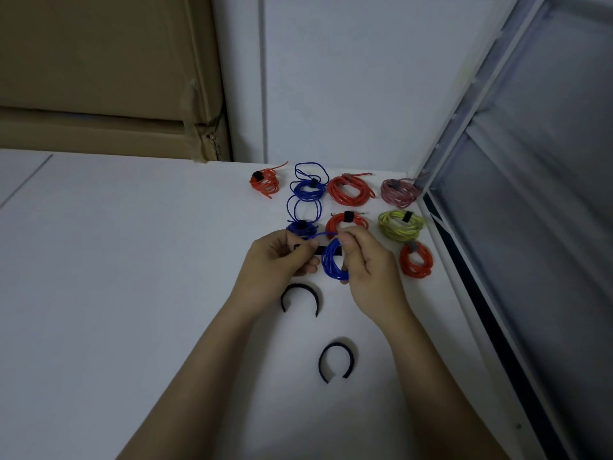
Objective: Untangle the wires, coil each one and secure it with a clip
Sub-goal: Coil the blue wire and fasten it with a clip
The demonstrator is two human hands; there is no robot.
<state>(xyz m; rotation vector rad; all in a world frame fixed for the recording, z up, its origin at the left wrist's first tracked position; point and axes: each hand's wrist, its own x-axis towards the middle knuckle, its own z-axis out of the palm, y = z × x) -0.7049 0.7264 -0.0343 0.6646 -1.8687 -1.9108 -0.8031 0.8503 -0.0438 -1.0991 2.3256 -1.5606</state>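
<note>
Right now the person's right hand [363, 257] has its fingers curled round a blue coil of wire [334, 260], held upright just above the white table [132, 293], well in from the far right corner. Beside it the left hand [282, 260] pinches a black strap [320, 250] that reaches across to the coil. Nearer the person, two more black straps lie curled open on the table: one [300, 298] just under the hands, the other [336, 361] closer to the near edge. Toward the far right corner lie tied coils: four red, two blue, one pink [399, 192], one yellow-green [401, 225]. Cardboard boxes [99, 78] stand behind the far edge
</note>
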